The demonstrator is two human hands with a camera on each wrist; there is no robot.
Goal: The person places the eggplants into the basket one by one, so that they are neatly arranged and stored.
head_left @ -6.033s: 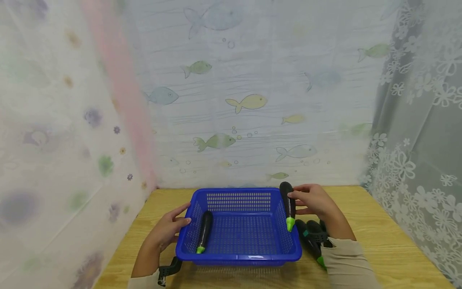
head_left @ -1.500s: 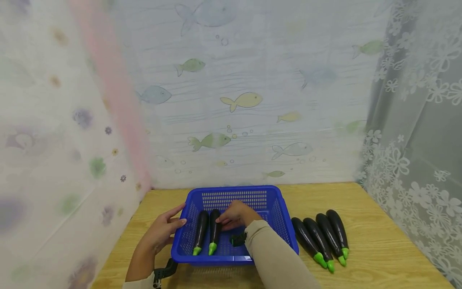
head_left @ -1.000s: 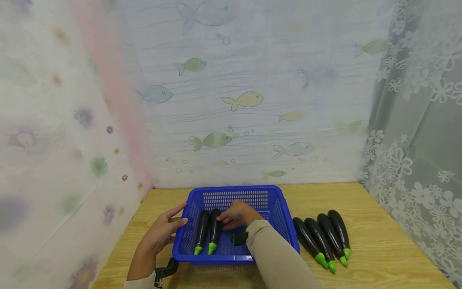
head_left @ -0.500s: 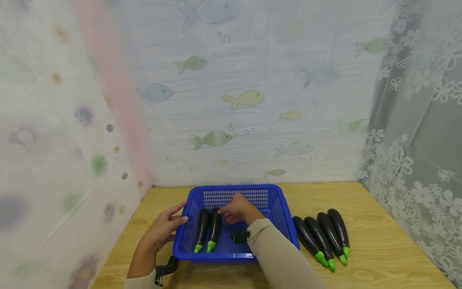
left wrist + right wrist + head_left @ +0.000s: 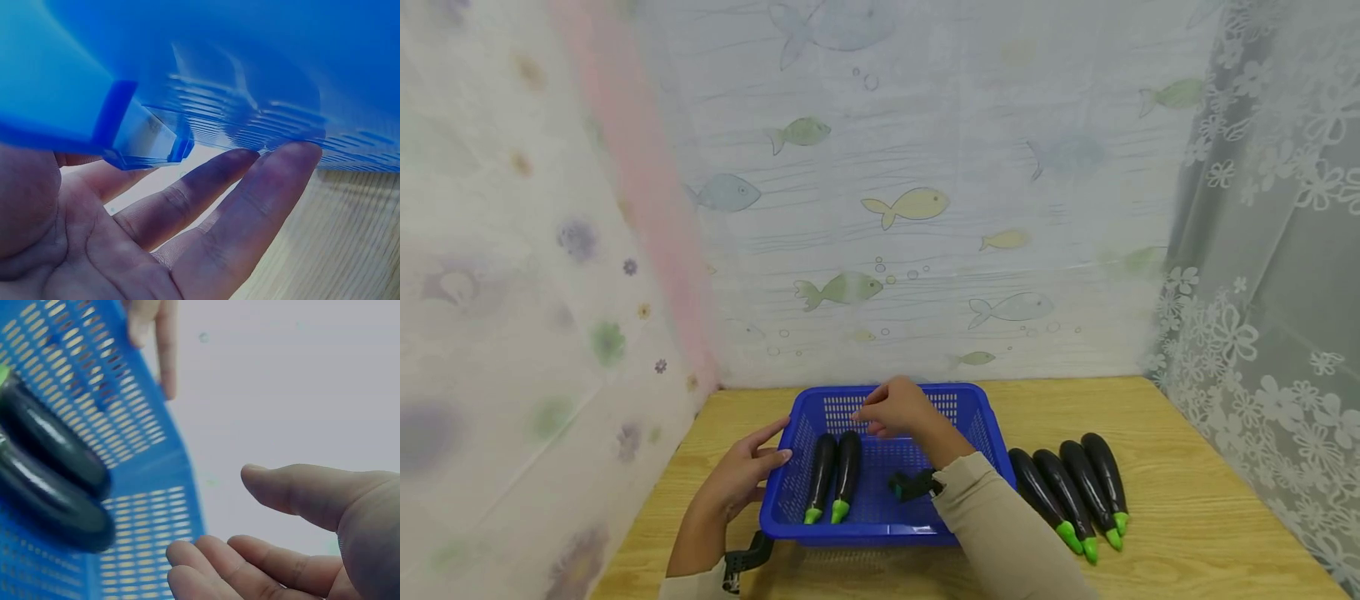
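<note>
My left hand [image 5: 737, 479] holds the left rim of a blue plastic basket [image 5: 850, 531], its thumb over the edge. In the left wrist view its fingers [image 5: 219, 231] lie against the outside wall. Inside, two dark eggplants with green stem ends, a left one [image 5: 822, 475] and a right one [image 5: 847, 471], lie side by side near the left wall. My right hand [image 5: 902, 410] hovers empty above the basket's far part, beyond the eggplants' rounded ends. In the right wrist view its thumb [image 5: 287, 487] and fingers are apart with nothing between them.
Several more eggplants [image 5: 1063, 496] lie in a slanted row on the wooden table [image 5: 1187, 492], just right of the basket. A fish-print curtain [image 5: 917, 275] hangs behind the table, with further curtains at both sides.
Six seconds ago my right hand held an eggplant at the right rim. It then laid it beside the first, let go, and has now risen toward the far rim. The left hand stays put.
</note>
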